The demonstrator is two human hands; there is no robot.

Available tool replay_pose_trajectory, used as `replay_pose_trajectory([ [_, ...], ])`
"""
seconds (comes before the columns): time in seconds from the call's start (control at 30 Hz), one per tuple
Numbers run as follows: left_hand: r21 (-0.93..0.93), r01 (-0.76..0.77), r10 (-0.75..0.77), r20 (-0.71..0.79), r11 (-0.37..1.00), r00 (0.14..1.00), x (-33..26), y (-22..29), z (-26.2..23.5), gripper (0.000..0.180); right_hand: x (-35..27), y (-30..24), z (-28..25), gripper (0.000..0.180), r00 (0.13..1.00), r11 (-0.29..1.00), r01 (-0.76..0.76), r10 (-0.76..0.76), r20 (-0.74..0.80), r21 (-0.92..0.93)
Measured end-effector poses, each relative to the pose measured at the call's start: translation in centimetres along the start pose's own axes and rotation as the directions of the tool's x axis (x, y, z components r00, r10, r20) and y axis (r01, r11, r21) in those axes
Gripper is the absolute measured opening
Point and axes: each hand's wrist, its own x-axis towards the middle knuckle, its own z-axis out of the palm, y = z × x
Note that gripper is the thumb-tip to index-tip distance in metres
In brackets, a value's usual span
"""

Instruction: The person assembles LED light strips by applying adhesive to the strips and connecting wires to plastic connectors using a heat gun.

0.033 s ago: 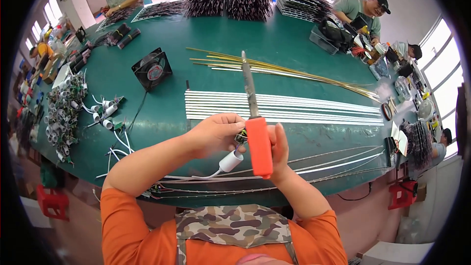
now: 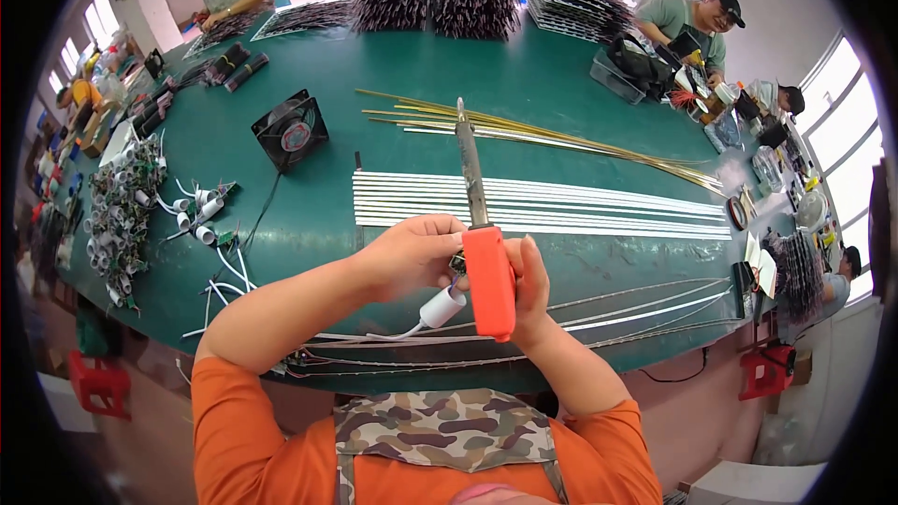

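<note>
My left hand (image 2: 412, 251) is closed, its fingertips pinching a small circuit board (image 2: 458, 263). Below the board, a white plastic cylinder (image 2: 441, 307) hangs on thin wires, with a white cable running from its lower end. My right hand (image 2: 529, 290) is wrapped round the red handle of a soldering iron (image 2: 489, 282). The iron's metal shaft and tip point away from me, over the table. Its handle covers part of the board and most of my right fingers, so whether the two hands touch is hidden.
White strips (image 2: 533, 204) and brass-coloured strips (image 2: 524, 129) lie ahead on the green table (image 2: 393, 65). A black fan (image 2: 292, 134) stands left of them, near piled boards with white cylinders (image 2: 122, 215). More strips lie near the front edge. Co-workers sit across the table.
The soldering iron has shifted very slightly left in my right hand's grip. My left hand and the circuit board have stayed almost still.
</note>
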Motion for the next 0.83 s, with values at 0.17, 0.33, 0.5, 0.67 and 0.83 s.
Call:
replay_pose_trajectory([
  [0.17, -0.009, -0.012, 0.011, -0.097, 1.000, 0.995, -0.3, -0.3, 1.0, 0.013, 2.0, -1.5, 0.0, 0.075, 0.994, 0.983, 0.105, -0.109, -0.021, -0.148],
  [0.33, 0.054, -0.007, 0.004, 0.050, 0.999, 0.999, -0.5, -0.2, 0.5, 0.019, 3.2, -4.3, -0.4, 0.017, 0.789, 0.754, -0.569, 0.613, -0.041, 0.328],
  [0.5, 0.332, -0.123, 0.123, 0.021, 0.935, 0.992, -0.9, -0.3, 0.8, 0.020, 4.1, -4.2, -0.4, 0.015, 0.559, 0.288, -0.551, 0.824, 0.091, 0.783],
  [0.67, 0.481, -0.094, 0.132, -0.044, 0.872, 0.990, -0.5, 0.0, 1.0, 0.019, 4.1, -4.1, -0.5, 0.015, 0.504, 0.202, -0.519, 0.857, 0.107, 0.831],
  [0.83, 0.484, -0.088, 0.117, -0.029, 0.870, 0.993, 0.5, -0.4, 1.0, 0.021, 3.7, -3.3, -0.5, 0.015, 0.546, 0.267, -0.502, 0.835, 0.062, 0.823],
])
